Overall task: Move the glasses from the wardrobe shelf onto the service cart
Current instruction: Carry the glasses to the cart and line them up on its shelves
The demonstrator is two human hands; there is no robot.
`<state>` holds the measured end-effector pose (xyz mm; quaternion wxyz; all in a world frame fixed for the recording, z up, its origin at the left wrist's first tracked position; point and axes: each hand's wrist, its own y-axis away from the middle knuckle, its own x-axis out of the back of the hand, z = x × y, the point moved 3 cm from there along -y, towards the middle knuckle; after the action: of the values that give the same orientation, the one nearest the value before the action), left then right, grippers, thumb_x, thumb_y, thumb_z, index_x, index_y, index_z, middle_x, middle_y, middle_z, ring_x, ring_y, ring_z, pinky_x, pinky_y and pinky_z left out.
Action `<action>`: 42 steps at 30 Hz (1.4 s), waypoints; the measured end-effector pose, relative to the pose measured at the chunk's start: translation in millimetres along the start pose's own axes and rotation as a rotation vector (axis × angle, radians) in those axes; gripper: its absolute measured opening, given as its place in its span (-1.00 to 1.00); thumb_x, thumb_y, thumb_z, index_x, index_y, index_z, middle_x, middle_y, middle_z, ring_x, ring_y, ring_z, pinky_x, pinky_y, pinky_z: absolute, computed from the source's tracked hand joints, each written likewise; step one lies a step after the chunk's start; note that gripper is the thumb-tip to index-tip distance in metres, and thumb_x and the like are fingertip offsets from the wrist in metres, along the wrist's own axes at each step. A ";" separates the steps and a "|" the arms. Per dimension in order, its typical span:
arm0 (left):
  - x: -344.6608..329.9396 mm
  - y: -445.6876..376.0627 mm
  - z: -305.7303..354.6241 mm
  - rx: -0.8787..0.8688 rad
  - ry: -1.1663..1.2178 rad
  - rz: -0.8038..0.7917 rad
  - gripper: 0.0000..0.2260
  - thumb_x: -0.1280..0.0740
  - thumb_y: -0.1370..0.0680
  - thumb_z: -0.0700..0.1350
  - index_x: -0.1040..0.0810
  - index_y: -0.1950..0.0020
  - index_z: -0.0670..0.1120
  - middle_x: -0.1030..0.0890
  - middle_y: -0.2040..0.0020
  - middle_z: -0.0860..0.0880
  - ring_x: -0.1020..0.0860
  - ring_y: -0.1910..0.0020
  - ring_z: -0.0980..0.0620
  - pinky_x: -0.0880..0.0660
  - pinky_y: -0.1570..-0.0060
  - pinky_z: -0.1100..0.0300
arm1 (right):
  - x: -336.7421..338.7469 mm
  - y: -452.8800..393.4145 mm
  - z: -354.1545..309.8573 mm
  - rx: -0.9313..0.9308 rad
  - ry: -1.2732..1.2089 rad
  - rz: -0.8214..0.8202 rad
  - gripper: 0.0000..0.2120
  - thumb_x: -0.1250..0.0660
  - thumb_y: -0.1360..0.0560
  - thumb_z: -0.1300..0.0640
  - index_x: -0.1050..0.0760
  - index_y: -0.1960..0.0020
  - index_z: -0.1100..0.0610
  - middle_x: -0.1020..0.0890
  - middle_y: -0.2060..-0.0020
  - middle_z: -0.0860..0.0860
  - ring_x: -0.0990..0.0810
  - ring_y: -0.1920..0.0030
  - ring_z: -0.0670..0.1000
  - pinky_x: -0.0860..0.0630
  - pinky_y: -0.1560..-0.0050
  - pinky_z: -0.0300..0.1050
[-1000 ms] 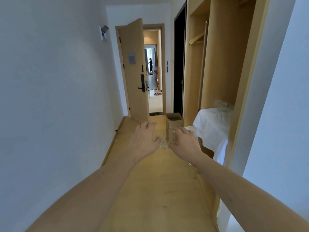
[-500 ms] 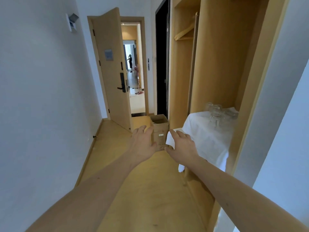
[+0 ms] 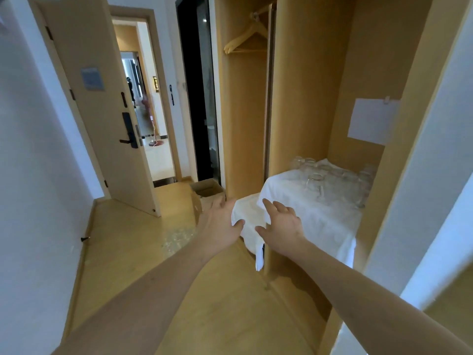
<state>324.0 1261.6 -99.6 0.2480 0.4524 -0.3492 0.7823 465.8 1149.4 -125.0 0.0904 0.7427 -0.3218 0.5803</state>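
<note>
Several clear glasses (image 3: 330,179) stand on a white cloth (image 3: 320,216) that covers the low shelf inside the open wooden wardrobe (image 3: 307,98) on the right. Both my arms reach forward toward the cloth's near corner. My left hand (image 3: 220,224) is spread, fingers relaxed, just left of the cloth's hanging edge, holding nothing. My right hand (image 3: 281,226) hovers over the front of the cloth with its fingers straight, well short of the glasses. No service cart is in view.
An open cardboard box (image 3: 204,193) sits on the wooden floor beside the wardrobe. A room door (image 3: 102,111) stands open on the left, with a distant person in the corridor beyond. Wooden hangers (image 3: 245,39) hang in the wardrobe. A white sheet (image 3: 372,121) is stuck on its inner wall.
The view has swung right toward the wardrobe and come closer. Both hands have moved right, from in front of the box to the cloth's front corner.
</note>
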 end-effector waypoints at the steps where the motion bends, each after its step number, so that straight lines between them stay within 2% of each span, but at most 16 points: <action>1: -3.7 -7.8 -5.7 -0.012 0.004 -0.010 -0.43 -0.35 -0.57 0.12 -0.30 -0.55 0.05 -0.39 -0.47 -0.06 -0.34 -0.44 -0.13 -0.39 -0.36 -0.10 | -3.1 -4.5 -0.4 -0.023 0.005 -0.006 -0.26 -0.29 -0.55 -0.20 -0.08 -0.62 -0.06 -0.33 -0.53 0.04 -0.35 -0.43 0.18 -0.40 -0.32 0.12; 4: -18.4 -31.0 -16.6 -0.034 0.045 -0.047 -0.43 -0.34 -0.58 0.13 -0.29 -0.56 0.06 -0.35 -0.52 -0.04 -0.28 -0.50 -0.12 -0.34 -0.41 -0.13 | -10.7 -16.8 0.0 -0.073 0.030 -0.013 -0.28 -0.27 -0.57 -0.18 -0.07 -0.63 -0.06 -0.32 -0.52 0.03 -0.34 -0.43 0.17 -0.40 -0.33 0.10; 7: -35.3 -54.2 -20.3 -0.063 0.069 -0.089 -0.41 -0.31 -0.59 0.17 -0.24 -0.58 0.07 -0.33 -0.54 -0.05 -0.28 -0.50 -0.13 -0.38 -0.39 -0.13 | -14.9 -33.3 4.9 -0.107 0.042 -0.007 -0.30 -0.25 -0.58 -0.17 -0.07 -0.63 -0.06 -0.34 -0.51 0.02 -0.35 -0.42 0.16 -0.39 -0.32 0.09; 14: -61.6 -118.7 -19.7 -0.135 0.062 -0.075 -0.41 -0.28 -0.59 0.19 -0.22 -0.58 0.10 -0.35 -0.52 -0.05 -0.30 -0.49 -0.13 -0.37 -0.39 -0.08 | -22.1 -84.6 37.6 -0.177 0.062 0.014 -0.28 -0.29 -0.57 -0.17 -0.07 -0.62 -0.07 -0.31 -0.53 0.02 -0.33 -0.45 0.16 -0.35 -0.35 0.08; 18: -80.2 -162.2 -9.6 -0.175 0.058 -0.085 -0.44 -0.29 -0.61 0.16 -0.23 -0.57 0.07 -0.35 -0.50 -0.05 -0.31 -0.47 -0.11 -0.37 -0.35 -0.02 | -27.2 -127.5 65.5 -0.207 0.055 0.048 -0.27 -0.30 -0.58 -0.18 -0.07 -0.63 -0.05 -0.32 -0.53 0.02 -0.34 -0.44 0.16 -0.38 -0.34 0.07; 24: -115.7 -242.3 6.1 -0.254 0.013 -0.163 -0.42 -0.28 -0.62 0.15 -0.20 -0.60 0.06 -0.32 -0.52 -0.04 -0.31 -0.48 -0.10 -0.35 -0.40 -0.01 | -39.0 -192.3 108.1 -0.276 0.002 0.050 -0.27 -0.30 -0.58 -0.17 -0.07 -0.64 -0.04 -0.30 -0.55 0.04 -0.30 -0.48 0.17 -0.37 -0.37 0.08; 29: -145.3 -305.8 30.7 -0.309 0.016 -0.180 -0.42 -0.30 -0.60 0.17 -0.25 -0.57 0.06 -0.39 -0.45 -0.05 -0.35 -0.41 -0.13 -0.40 -0.35 -0.06 | -34.7 -232.2 152.5 -0.355 0.016 0.065 -0.27 -0.29 -0.58 -0.19 -0.07 -0.63 -0.05 -0.28 -0.56 0.03 -0.28 -0.50 0.17 -0.31 -0.44 0.11; 32: -166.1 -329.2 44.4 -0.341 0.024 -0.212 -0.41 -0.29 -0.60 0.18 -0.24 -0.59 0.06 -0.35 -0.50 -0.06 -0.30 -0.45 -0.16 -0.36 -0.38 -0.07 | -33.3 -249.9 175.1 -0.402 0.043 0.074 -0.28 -0.30 -0.58 -0.20 -0.09 -0.62 -0.04 -0.29 -0.55 0.03 -0.28 -0.50 0.17 -0.32 -0.41 0.11; 42: -217.3 -409.6 72.2 -0.559 0.057 -0.254 -0.43 -0.30 -0.59 0.15 -0.27 -0.57 0.04 -0.35 -0.50 -0.05 -0.32 -0.43 -0.14 -0.36 -0.36 -0.02 | -43.1 -302.3 220.2 -0.564 0.100 0.097 -0.28 -0.31 -0.56 -0.22 -0.13 -0.61 -0.05 -0.28 -0.56 0.04 -0.28 -0.50 0.17 -0.34 -0.39 0.06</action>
<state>752.7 1449.6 -134.1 0.4684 0.3846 -0.4841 0.6311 813.8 1288.4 -160.6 0.2813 0.6424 -0.5006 0.5076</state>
